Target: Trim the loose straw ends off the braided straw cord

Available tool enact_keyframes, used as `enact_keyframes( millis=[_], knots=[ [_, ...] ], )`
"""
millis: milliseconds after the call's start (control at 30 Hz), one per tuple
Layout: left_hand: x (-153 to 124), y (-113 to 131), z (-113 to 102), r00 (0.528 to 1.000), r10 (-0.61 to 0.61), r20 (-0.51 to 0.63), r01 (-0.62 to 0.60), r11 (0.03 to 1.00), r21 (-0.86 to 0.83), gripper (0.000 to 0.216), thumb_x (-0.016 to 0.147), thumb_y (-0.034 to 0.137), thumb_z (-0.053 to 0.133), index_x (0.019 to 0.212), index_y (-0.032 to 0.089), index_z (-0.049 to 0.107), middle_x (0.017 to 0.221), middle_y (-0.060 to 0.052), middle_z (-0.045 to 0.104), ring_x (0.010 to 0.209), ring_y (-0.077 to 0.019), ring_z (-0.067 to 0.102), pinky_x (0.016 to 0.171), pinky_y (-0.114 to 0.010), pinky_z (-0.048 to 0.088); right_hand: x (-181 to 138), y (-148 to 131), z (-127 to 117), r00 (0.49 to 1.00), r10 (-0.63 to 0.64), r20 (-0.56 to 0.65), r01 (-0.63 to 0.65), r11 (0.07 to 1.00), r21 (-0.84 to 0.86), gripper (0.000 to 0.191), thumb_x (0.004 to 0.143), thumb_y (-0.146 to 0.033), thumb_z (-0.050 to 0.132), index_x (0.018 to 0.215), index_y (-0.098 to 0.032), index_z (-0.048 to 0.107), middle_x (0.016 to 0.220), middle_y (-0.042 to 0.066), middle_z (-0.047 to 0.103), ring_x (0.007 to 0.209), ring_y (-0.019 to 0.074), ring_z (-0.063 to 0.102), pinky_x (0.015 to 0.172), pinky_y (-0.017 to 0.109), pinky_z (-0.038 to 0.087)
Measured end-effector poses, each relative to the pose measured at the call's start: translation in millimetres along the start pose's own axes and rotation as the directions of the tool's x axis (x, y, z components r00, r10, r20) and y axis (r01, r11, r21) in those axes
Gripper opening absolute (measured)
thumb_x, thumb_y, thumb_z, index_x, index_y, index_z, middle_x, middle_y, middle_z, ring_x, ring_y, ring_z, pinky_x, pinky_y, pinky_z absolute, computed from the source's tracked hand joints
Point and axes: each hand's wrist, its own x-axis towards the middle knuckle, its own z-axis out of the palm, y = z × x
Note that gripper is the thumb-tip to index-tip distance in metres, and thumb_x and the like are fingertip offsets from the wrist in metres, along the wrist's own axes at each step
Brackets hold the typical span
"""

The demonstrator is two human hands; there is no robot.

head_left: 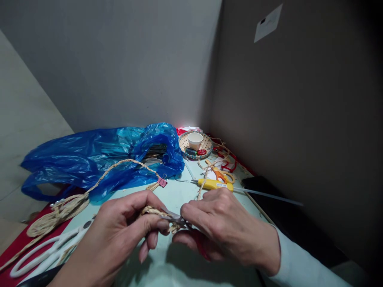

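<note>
Between the thumb and fingers of my left hand (119,231) is pinched a piece of braided straw cord (152,211). My right hand (221,227) is closed around small scissors (175,218). Their metal blades lie against the straw, close to my left thumb tip. A bit of red handle shows under my right palm; the rest is hidden by the fingers. A frayed bit of straw hangs below the blades.
Behind my hands lie a yellow glue gun (214,184), orange scissors (223,174) and a blue plastic bag (104,155). A woven tray (182,145) holds a white cup (195,139). At left are coiled braid (44,223) and white scissors (50,249). Walls stand behind and right.
</note>
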Motion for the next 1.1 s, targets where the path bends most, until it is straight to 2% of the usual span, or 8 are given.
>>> enact_keyframes(
  millis=[233, 400, 500, 600, 667, 800, 933, 1100],
  knots=[
    [6, -4, -5, 0.993, 0.055, 0.102, -0.057, 0.998, 0.018, 0.016, 0.076, 0.028, 0.07, 0.063, 0.021, 0.068, 0.048, 0.005, 0.061, 0.04, -0.0086, 0.052, 0.04, -0.016, 0.042, 1, 1, 0, 1.0, -0.016, -0.022, 0.016, 1.0, 0.005, 0.03, 0.096, -0.038, 0.054, 0.073, -0.019, 0.049, 0.057, -0.006, 0.049, 0.046, 0.0105, 0.028, 0.048, 0.027, 0.021],
    [7, -4, -7, 0.985, 0.105, 0.136, -0.109, 0.994, 0.022, 0.018, 0.08, 0.028, 0.067, 0.064, 0.02, 0.066, 0.05, 0.005, 0.059, 0.043, -0.0081, 0.051, 0.042, -0.016, 0.041, 0, 7, 7, 0.997, -0.017, -0.078, 0.024, 0.995, 0.092, 0.037, 0.095, -0.047, 0.055, 0.072, -0.018, 0.05, 0.056, -0.006, 0.048, 0.046, 0.0089, 0.031, 0.049, 0.025, 0.021],
    [11, -7, -11, 0.978, 0.141, 0.151, -0.147, 0.989, 0.03, 0.021, 0.083, 0.035, 0.066, 0.069, 0.02, 0.067, 0.053, 0.005, 0.057, 0.045, -0.0085, 0.048, 0.043, -0.017, 0.04, 0, 8, 6, 0.984, 0.056, -0.168, -0.02, 0.978, 0.209, 0.041, 0.09, -0.053, 0.06, 0.071, -0.017, 0.053, 0.054, -0.006, 0.047, 0.046, 0.0075, 0.034, 0.048, 0.023, 0.023],
    [16, -10, -15, 0.974, 0.137, 0.181, -0.137, 0.99, -0.01, 0.027, 0.085, 0.045, 0.064, 0.077, 0.02, 0.07, 0.057, 0.005, 0.055, 0.047, -0.0091, 0.046, 0.044, -0.018, 0.04, 3, 5, -2, 0.953, 0.214, -0.217, -0.115, 0.913, 0.392, 0.043, 0.084, -0.055, 0.067, 0.07, -0.015, 0.056, 0.055, -0.004, 0.051, 0.048, 0.0064, 0.039, 0.05, 0.02, 0.029],
    [18, -11, -17, 0.979, 0.11, 0.17, -0.101, 0.993, -0.061, 0.029, 0.084, 0.048, 0.064, 0.082, 0.02, 0.07, 0.058, 0.005, 0.055, 0.049, -0.0093, 0.047, 0.045, -0.017, 0.041, 3, 2, -9, 0.952, 0.28, -0.121, -0.169, 0.814, 0.556, 0.044, 0.08, -0.056, 0.07, 0.07, -0.015, 0.059, 0.057, -0.004, 0.053, 0.049, 0.0062, 0.043, 0.05, 0.018, 0.033],
    [17, -12, -18, 0.993, 0.086, 0.081, -0.076, 0.99, -0.118, 0.034, 0.08, 0.053, 0.067, 0.081, 0.02, 0.069, 0.06, 0.004, 0.053, 0.052, -0.0098, 0.043, 0.045, -0.017, 0.039, 2, 2, -18, 0.963, 0.174, 0.204, -0.268, 0.642, 0.718, 0.045, 0.07, -0.058, 0.077, 0.069, -0.016, 0.06, 0.055, -0.006, 0.05, 0.048, 0.0057, 0.043, 0.046, 0.016, 0.034],
    [13, -12, -16, 0.997, 0.011, 0.07, 0.001, 0.985, -0.171, 0.033, 0.077, 0.053, 0.07, 0.081, 0.021, 0.068, 0.069, 0.003, 0.056, 0.053, -0.0086, 0.039, 0.048, -0.018, 0.033, 0, 4, -16, 0.891, 0.171, 0.42, -0.424, 0.641, 0.64, 0.045, 0.064, -0.055, 0.082, 0.067, -0.017, 0.057, 0.052, -0.008, 0.047, 0.046, 0.0051, 0.038, 0.043, 0.016, 0.03],
    [12, -14, -15, 0.996, -0.036, 0.081, 0.048, 0.988, -0.145, 0.038, 0.076, 0.057, 0.07, 0.074, 0.019, 0.064, 0.063, 0.004, 0.05, 0.052, -0.0088, 0.032, 0.047, -0.019, 0.024, 1, 5, -16, 0.868, 0.199, 0.454, -0.458, 0.673, 0.58, 0.046, 0.063, -0.055, 0.082, 0.063, -0.017, 0.055, 0.05, -0.01, 0.045, 0.047, 0.0043, 0.036, 0.043, 0.017, 0.027]
  ],
)
